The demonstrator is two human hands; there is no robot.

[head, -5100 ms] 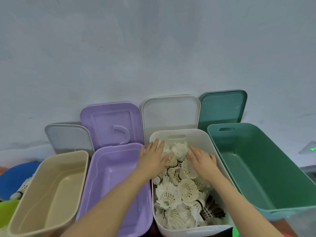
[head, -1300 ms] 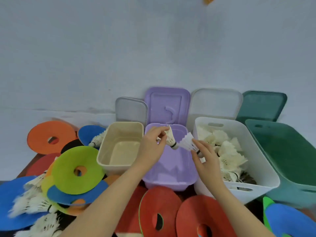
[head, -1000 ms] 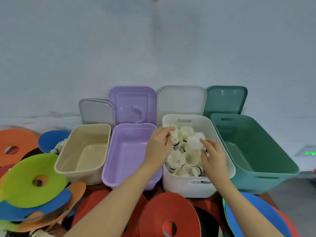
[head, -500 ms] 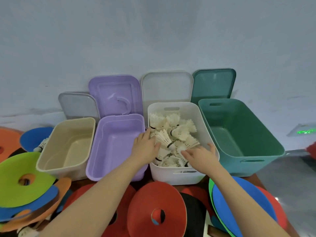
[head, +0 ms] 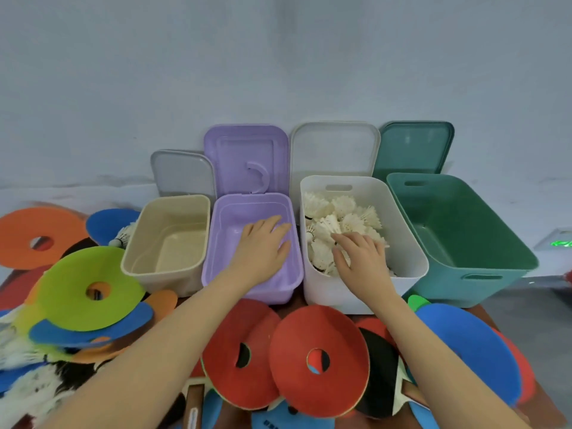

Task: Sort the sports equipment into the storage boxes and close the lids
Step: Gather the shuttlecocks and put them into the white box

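White box point(head: 411, 243), third in a row of four at the back of the worktop: heaped with white shuttlecocks point(head: 337, 221); lid point(head: 335, 150) propped upright behind. Right hand point(head: 360, 258) laid palm-down on the heap, fingers point(head: 340, 239) spread and slightly bent among the feathers; whether pinching one, cannot tell.
Purple box point(head: 297, 261), just left of white: left hand point(head: 263, 247) over its interior, fingers loosely straight, nothing held. Purple lid point(head: 246, 159) upright behind.
Beige box point(head: 167, 236), furthest left, grey lid point(head: 182, 173) behind.
Green box point(head: 461, 230), furthest right, green lid point(head: 413, 148) behind.
Foreground: red discs point(head: 318, 360) with centre holes, overlapping; blue disc point(head: 470, 345) at right; green disc point(head: 89, 283) on a mixed pile at left; orange disc point(head: 38, 236) far left; loose shuttlecock point(head: 122, 238) beside the beige box.
Writing: faint marks on a blue item at the bottom edge, illegible.
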